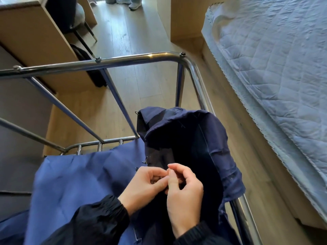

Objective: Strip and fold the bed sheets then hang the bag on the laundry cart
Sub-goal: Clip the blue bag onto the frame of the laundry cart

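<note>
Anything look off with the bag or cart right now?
The blue bag is askew: bunched over the cart's right rail only, sagging inward, far rail bare. The left hand and right hand pinch something small at its edge.

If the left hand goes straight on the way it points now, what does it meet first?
Probably the right hand, whose fingers seem to touch the fingertips of the left hand; beyond lies the dark bag.
</note>
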`<act>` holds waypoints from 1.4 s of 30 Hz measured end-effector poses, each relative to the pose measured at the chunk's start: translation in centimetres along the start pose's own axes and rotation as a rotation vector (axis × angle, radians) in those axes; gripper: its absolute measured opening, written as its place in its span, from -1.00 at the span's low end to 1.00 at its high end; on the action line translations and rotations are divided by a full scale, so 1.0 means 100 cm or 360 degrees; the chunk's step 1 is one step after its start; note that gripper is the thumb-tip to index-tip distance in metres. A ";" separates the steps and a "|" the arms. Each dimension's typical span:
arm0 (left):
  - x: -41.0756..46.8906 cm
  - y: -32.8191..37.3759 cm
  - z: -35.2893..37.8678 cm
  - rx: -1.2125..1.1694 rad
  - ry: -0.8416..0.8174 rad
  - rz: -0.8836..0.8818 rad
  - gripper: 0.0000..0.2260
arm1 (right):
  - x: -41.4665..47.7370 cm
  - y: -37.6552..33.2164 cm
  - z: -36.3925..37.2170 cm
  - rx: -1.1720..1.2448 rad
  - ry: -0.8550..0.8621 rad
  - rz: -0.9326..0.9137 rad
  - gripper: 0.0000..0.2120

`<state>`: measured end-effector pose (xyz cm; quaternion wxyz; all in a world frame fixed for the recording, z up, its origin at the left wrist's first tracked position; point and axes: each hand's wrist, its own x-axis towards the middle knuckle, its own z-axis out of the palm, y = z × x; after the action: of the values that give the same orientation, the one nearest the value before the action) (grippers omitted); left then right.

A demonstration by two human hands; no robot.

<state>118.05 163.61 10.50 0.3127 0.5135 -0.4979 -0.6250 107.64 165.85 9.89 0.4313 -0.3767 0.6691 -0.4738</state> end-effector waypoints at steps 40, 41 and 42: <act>-0.063 -0.124 -0.001 -0.0078 0.0465 -0.1045 -0.89 | 0.105 0.107 0.108 -0.3263 -0.1953 -0.1120 -0.68; -0.065 -0.127 -0.002 -0.0032 0.0441 -0.1063 -0.91 | 0.104 0.106 0.105 -0.3141 -0.1984 -0.1129 -0.73; -0.067 -0.127 -0.003 0.0014 0.0403 -0.1076 -0.95 | 0.103 0.104 0.103 -0.2997 -0.2012 -0.1142 -0.79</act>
<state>121.68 173.46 0.74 0.1452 0.7238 -0.2598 -0.6226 112.69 156.09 -4.22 0.0812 -0.8780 0.2791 0.3803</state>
